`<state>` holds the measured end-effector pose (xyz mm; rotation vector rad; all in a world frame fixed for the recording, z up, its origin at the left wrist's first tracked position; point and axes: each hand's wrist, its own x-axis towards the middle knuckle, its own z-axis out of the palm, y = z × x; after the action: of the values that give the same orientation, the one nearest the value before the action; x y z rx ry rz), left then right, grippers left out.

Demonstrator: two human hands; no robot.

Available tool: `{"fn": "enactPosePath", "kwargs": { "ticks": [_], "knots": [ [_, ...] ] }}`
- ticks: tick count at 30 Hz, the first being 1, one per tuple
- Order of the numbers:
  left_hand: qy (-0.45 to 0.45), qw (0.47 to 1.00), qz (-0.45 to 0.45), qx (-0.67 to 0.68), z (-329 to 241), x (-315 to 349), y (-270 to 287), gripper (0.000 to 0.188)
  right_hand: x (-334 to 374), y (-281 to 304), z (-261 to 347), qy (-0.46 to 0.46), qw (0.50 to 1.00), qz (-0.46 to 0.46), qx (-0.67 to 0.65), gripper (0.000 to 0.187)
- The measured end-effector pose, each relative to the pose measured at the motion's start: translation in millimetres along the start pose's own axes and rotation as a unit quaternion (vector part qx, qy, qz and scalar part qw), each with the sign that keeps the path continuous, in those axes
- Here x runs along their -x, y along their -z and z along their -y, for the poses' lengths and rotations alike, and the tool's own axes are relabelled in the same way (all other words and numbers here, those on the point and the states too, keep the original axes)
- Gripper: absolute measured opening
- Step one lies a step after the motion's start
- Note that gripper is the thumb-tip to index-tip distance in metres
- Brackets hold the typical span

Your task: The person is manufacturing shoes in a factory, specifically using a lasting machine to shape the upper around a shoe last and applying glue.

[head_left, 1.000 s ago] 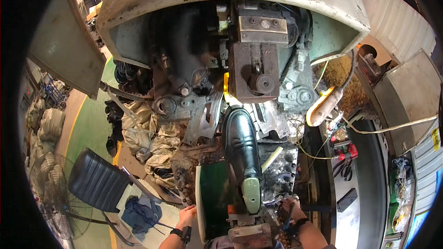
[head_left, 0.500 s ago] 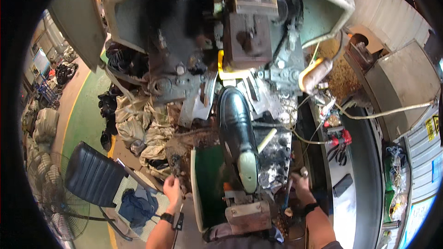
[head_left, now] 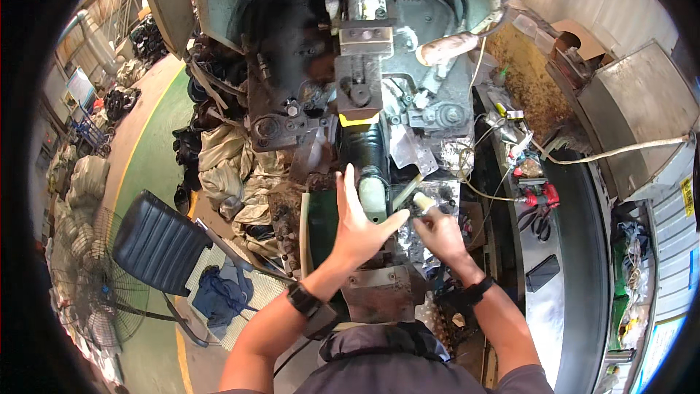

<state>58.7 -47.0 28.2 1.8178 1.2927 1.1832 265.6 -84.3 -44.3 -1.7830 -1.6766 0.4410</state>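
A black leather shoe upper [head_left: 362, 149] sits on a pale green last [head_left: 372, 201] in the machine, its front part under the machine's dark pressing block [head_left: 358, 87]. My left hand [head_left: 357, 230] is open at the left and near side of the last, fingers pointing forward and thumb stretched right. Whether it touches the last cannot be told. Just right of the last, my right hand [head_left: 440, 233] is closed, with a small pale tip [head_left: 422, 201] at its fingers; what that is cannot be made out. A pale rod [head_left: 407, 192] slants between the last and this hand.
Metal plates [head_left: 412, 152] flank the shoe. To the left are cloth bundles [head_left: 222, 160] and a black chair [head_left: 160, 241] with blue cloth on its seat. On the right, a red-handled tool [head_left: 539, 195] and a dark phone-like slab [head_left: 542, 273] lie beside a dark belt [head_left: 583, 284].
Both hands have moved forward and inward to the last. The pressing block now covers the shoe's front. My view has shifted, with more of the machine's top showing.
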Motion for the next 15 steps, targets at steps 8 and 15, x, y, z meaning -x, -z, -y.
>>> {"fn": "enactPosePath", "kwargs": {
  "ticks": [8, 15],
  "knots": [
    [-0.034, 0.996, -0.066, 0.045, 13.9, 2.7, -23.5, 0.103, 3.8, -0.6, 4.1, 0.015, 0.999, -0.028, 0.045, 0.037],
    [-0.039, 0.995, -0.056, 0.072, 18.7, 0.8, -23.8, 0.102, 1.3, 1.0, 5.3, -0.014, 0.998, -0.062, -0.026, 0.033]
  ]
}}
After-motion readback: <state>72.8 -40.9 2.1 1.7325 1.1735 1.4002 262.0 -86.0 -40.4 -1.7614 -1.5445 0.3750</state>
